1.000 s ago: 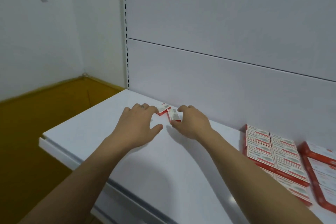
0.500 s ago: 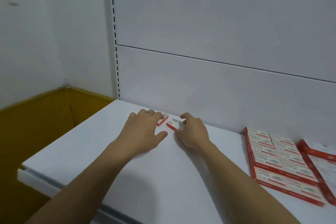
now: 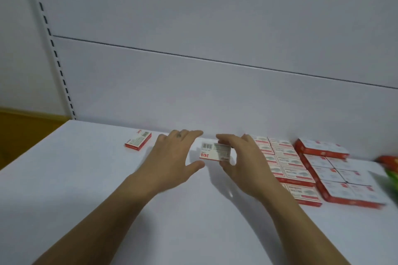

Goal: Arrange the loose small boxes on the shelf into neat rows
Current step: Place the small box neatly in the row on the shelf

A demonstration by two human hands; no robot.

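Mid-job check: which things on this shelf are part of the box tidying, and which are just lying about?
Part of the job:
- held box, gripped by the right hand
- loose box, lying alone by the back wall
- neat rows of matching boxes
- left hand, open beside the held box

Just lying about:
- bigger red boxes
- green and orange packet, at the right edge, blurred
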